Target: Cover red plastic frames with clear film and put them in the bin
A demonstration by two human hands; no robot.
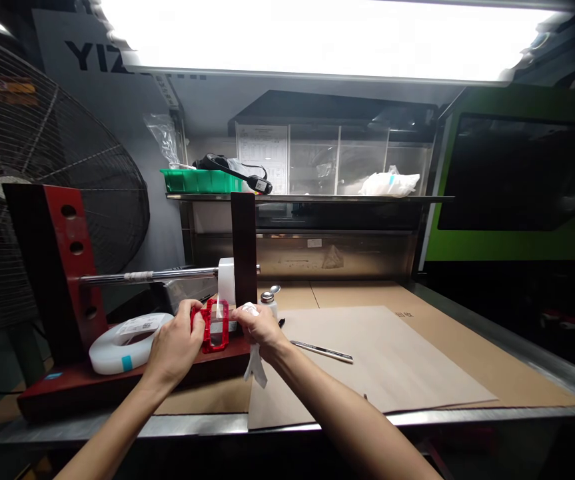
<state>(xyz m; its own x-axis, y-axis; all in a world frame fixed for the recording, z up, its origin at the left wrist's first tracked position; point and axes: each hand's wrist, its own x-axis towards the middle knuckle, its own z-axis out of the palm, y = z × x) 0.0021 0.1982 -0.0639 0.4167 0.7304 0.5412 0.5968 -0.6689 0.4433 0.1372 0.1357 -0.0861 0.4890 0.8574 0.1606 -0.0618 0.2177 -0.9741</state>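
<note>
Hands meet at a small red openwork plastic frame [214,327], near edge of the dark red stand base [117,383]. Left hand [176,347] grips the frame's left side, fingers curled. Right hand [260,328] pinches a strip of white tape [256,365], tail hanging below the wrist; fingertips hidden, so contact with the frame unclear. White tape roll [226,280] sits on the steel rod [147,275] just behind. Flat white tape spool [127,341] to the left. Slim metal blade [322,351] on brown cardboard sheet [392,360] to the right. Wire fan [42,180] far left, cut off.
</note>
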